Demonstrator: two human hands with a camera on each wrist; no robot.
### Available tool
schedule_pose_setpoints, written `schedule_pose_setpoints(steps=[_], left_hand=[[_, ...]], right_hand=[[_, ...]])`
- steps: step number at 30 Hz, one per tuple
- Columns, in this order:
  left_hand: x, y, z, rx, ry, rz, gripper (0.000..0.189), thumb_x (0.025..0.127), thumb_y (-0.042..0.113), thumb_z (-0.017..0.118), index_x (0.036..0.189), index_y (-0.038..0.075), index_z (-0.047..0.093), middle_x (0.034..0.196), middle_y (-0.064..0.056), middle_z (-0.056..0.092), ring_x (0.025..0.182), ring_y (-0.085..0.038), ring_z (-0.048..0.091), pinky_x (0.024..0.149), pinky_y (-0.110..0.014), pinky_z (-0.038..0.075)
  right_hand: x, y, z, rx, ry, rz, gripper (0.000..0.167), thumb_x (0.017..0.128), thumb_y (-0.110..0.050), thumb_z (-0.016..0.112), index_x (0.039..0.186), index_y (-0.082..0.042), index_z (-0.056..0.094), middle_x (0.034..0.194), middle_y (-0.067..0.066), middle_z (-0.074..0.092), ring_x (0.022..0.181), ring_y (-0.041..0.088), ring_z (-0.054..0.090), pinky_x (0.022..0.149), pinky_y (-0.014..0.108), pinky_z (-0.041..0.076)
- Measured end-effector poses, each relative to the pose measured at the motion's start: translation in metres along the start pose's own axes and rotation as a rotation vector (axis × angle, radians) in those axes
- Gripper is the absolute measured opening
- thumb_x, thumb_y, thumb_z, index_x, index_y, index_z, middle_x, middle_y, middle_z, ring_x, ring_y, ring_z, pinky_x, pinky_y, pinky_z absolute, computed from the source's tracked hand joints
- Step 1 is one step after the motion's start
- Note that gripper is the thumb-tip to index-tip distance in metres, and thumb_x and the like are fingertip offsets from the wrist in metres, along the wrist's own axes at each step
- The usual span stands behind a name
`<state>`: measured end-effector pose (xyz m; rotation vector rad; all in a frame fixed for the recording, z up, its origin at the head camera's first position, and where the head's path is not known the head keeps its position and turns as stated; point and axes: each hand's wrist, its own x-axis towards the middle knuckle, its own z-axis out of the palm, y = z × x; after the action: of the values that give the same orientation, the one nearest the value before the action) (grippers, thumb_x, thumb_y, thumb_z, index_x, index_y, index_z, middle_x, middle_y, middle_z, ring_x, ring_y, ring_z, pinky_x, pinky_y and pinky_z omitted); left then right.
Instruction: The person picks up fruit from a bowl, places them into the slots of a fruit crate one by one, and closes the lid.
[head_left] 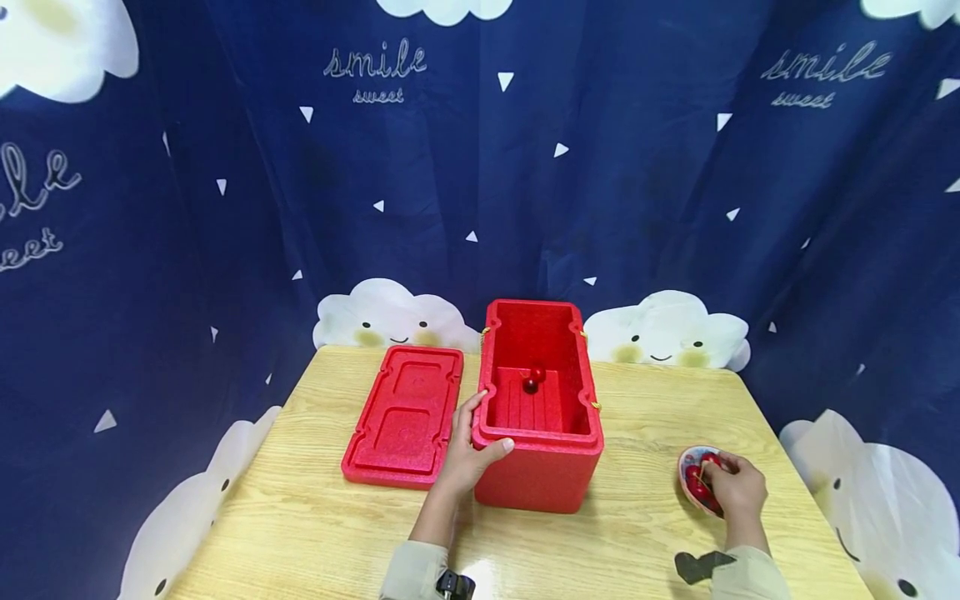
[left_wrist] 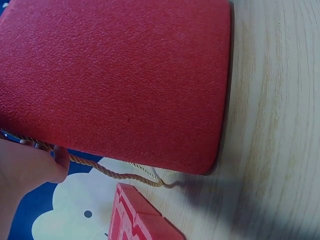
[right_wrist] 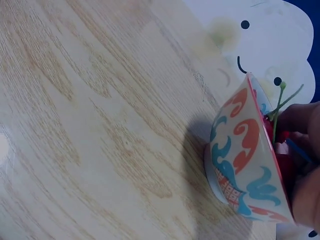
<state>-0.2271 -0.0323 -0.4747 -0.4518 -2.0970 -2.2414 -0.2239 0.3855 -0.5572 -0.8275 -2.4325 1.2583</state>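
A deep red foam box [head_left: 534,479] stands lidless on the table, with two dark red cherries [head_left: 537,373] on its floor. My left hand [head_left: 467,458] holds the box's near left corner, thumb on the front rim and fingers along the left side. In the left wrist view, a twisted gold cord [left_wrist: 107,171] hangs beside the box wall [left_wrist: 120,85]. To the right sits a small patterned bowl [right_wrist: 240,155] of several red cherries with stems. My right hand [head_left: 738,487] reaches into it, fingertips pinching a cherry [head_left: 710,458]; the fingers partly cover the bowl's contents.
The box's red lid [head_left: 405,417] lies flat on the table, left of the box. Pale wooden table [head_left: 300,517] extends around these things. Behind and at both sides hangs a dark blue curtain [head_left: 420,183] with white clouds.
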Motion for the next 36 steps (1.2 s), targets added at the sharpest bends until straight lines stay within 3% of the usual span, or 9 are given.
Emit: schedule_pose_setpoints(steps=[7, 12, 15, 20, 28, 36], left_hand=[[-0.001, 0.001, 0.001, 0.006, 0.002, -0.001, 0.080, 0.075, 0.008, 0.074, 0.142, 0.012, 0.031, 0.139, -0.010, 0.025, 0.121, -0.026, 0.039, 0.095, -0.035, 0.038], [-0.002, 0.001, 0.001, 0.009, 0.005, 0.005, 0.080, 0.075, 0.008, 0.074, 0.142, 0.011, 0.031, 0.139, -0.010, 0.024, 0.120, -0.025, 0.040, 0.096, -0.035, 0.037], [-0.001, 0.000, 0.001, 0.011, 0.005, 0.012, 0.080, 0.075, 0.007, 0.074, 0.142, 0.011, 0.031, 0.139, -0.011, 0.024, 0.121, -0.025, 0.039, 0.097, -0.036, 0.035], [0.000, 0.000, 0.000, 0.012, 0.012, 0.011, 0.080, 0.074, 0.008, 0.075, 0.142, 0.011, 0.032, 0.138, -0.010, 0.026, 0.120, -0.025, 0.040, 0.097, -0.038, 0.035], [0.000, 0.004, -0.001, 0.014, -0.002, -0.015, 0.080, 0.075, 0.010, 0.074, 0.142, 0.013, 0.031, 0.139, -0.010, 0.025, 0.120, -0.027, 0.040, 0.096, -0.037, 0.036], [0.000, 0.003, -0.001, 0.011, -0.010, -0.022, 0.079, 0.076, 0.010, 0.073, 0.142, 0.014, 0.030, 0.139, -0.009, 0.025, 0.120, -0.026, 0.040, 0.096, -0.037, 0.036]], right_hand=[[-0.005, -0.005, -0.006, 0.050, 0.030, 0.024, 0.047, 0.086, -0.020, 0.060, 0.124, 0.007, 0.052, 0.114, 0.027, 0.053, 0.102, 0.031, 0.050, 0.078, 0.030, 0.041], [-0.010, -0.010, -0.013, 0.069, 0.084, 0.038, 0.046, 0.086, -0.026, 0.062, 0.121, 0.003, 0.057, 0.090, 0.000, 0.058, 0.074, -0.002, 0.046, 0.068, 0.017, 0.038], [-0.014, -0.015, -0.017, 0.106, 0.092, 0.027, 0.048, 0.086, -0.028, 0.063, 0.120, 0.005, 0.056, 0.083, -0.009, 0.053, 0.065, -0.011, 0.040, 0.061, 0.013, 0.039], [-0.020, -0.021, -0.021, 0.182, 0.088, 0.022, 0.050, 0.087, -0.028, 0.064, 0.122, 0.006, 0.054, 0.082, -0.011, 0.050, 0.062, -0.011, 0.043, 0.052, 0.012, 0.043], [-0.027, -0.029, -0.022, 0.155, 0.101, -0.013, 0.053, 0.087, -0.034, 0.063, 0.123, 0.004, 0.055, 0.091, -0.004, 0.053, 0.071, -0.007, 0.044, 0.058, 0.008, 0.040], [-0.036, -0.050, -0.024, 0.235, 0.095, -0.057, 0.051, 0.086, -0.030, 0.066, 0.124, 0.003, 0.055, 0.080, -0.022, 0.050, 0.073, -0.009, 0.047, 0.061, 0.008, 0.041]])
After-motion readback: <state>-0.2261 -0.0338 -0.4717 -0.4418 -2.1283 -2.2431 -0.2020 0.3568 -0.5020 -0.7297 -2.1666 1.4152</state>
